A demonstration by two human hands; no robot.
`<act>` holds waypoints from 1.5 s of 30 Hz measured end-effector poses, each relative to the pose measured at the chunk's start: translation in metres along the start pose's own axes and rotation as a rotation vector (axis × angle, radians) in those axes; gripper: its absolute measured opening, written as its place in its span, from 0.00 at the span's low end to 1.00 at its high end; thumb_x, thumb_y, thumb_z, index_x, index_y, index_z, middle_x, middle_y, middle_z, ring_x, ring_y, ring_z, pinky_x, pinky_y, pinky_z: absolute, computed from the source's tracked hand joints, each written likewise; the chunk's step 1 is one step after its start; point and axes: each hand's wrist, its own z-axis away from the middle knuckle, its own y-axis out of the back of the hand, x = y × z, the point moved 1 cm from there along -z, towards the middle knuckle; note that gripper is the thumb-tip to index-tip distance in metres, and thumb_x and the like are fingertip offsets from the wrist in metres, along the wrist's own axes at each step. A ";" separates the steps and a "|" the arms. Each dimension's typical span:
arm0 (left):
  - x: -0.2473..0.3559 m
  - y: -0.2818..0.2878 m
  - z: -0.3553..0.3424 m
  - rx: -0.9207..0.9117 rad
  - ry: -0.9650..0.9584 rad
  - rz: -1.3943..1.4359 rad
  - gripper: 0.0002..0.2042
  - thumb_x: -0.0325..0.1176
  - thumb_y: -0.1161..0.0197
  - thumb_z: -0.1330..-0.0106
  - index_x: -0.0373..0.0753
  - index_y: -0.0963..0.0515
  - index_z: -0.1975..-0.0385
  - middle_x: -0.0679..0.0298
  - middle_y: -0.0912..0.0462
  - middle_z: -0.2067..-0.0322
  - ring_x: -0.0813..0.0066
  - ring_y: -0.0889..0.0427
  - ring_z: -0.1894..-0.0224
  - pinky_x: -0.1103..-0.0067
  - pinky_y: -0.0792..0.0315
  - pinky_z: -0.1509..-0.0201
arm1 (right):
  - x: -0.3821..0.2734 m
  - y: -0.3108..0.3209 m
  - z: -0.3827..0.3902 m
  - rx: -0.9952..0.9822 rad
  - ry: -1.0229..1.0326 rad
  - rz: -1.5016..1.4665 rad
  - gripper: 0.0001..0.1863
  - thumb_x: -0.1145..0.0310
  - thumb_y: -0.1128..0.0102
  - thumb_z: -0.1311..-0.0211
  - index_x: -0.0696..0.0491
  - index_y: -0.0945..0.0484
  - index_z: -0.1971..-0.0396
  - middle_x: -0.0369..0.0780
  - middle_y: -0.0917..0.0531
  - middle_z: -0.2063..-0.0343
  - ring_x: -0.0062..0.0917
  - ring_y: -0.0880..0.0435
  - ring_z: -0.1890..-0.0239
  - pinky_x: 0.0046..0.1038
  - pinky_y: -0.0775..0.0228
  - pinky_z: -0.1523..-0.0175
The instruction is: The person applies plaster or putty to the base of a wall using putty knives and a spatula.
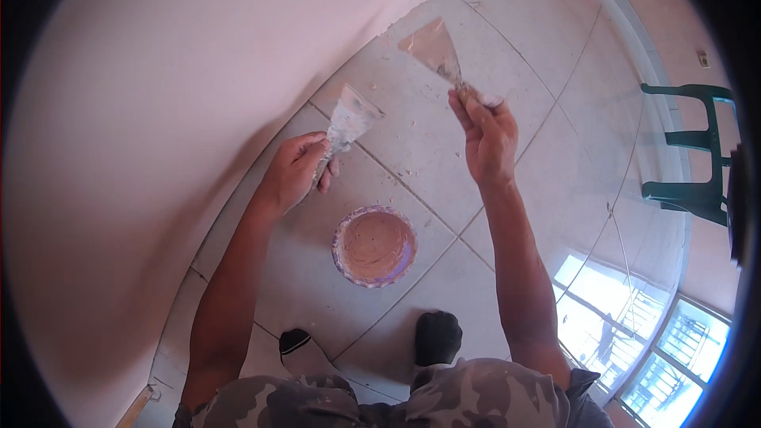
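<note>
The left grip [291, 169] at ten o'clock clasps a partly hidden scraper [353, 117], the right grip [490, 139] at two a second scraper [432, 49], a paste bowl [407, 254] at six on tiled floor [448, 297], a cut-off green chair [692, 139] at three.

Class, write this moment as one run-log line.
left hand: grips scraper | right hand: grips second scraper | tub: on tiled floor, contains pinkish paste
</note>
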 end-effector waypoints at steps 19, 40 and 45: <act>0.093 -0.010 0.040 -0.377 0.119 -0.154 0.15 0.34 0.52 0.26 0.36 0.27 0.75 0.66 0.26 0.82 0.85 0.34 0.85 0.83 0.38 0.79 | -0.059 0.007 0.054 -0.264 -0.389 0.118 0.12 0.69 0.36 0.35 0.64 0.16 0.60 0.38 0.17 0.74 0.18 0.23 0.75 0.19 0.35 0.72; 0.065 -0.008 0.048 -0.352 0.127 -0.063 0.13 0.34 0.51 0.27 0.36 0.26 0.74 0.65 0.25 0.81 0.84 0.33 0.85 0.84 0.37 0.78 | -0.082 0.057 0.079 -0.147 -0.360 0.195 0.11 0.72 0.39 0.33 0.62 0.19 0.55 0.37 0.19 0.73 0.20 0.25 0.75 0.20 0.34 0.70; 0.053 -0.008 0.055 -0.370 0.179 0.059 0.10 0.32 0.50 0.27 0.34 0.28 0.70 0.62 0.25 0.75 0.79 0.26 0.81 0.83 0.34 0.78 | -0.067 0.029 0.102 -0.251 -0.211 -0.104 0.16 0.73 0.42 0.31 0.62 0.24 0.47 0.39 0.19 0.63 0.21 0.23 0.66 0.23 0.32 0.61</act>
